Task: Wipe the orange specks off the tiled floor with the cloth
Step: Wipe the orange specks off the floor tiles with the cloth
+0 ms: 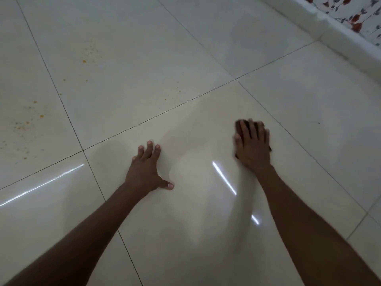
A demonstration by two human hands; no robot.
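Note:
My right hand (253, 143) lies flat on a dark reddish-brown cloth (238, 126), pressing it to the glossy cream tiled floor (206, 234). Most of the cloth is hidden under the palm and fingers, and the hand is motion-blurred. My left hand (147, 169) rests spread on the same tile, fingers apart, holding nothing. Orange specks (83, 61) are scattered on the tile ahead to the left. More orange specks (26, 122) dot the far-left tile, and a few (165, 98) lie near the grout line ahead of my left hand.
A white skirting ledge (329, 32) runs along the upper right, with a floral-patterned wall (362, 15) above it. Dark grout lines (156, 116) cross the floor. A small dark dot (319, 123) sits on the tile to the right of the cloth.

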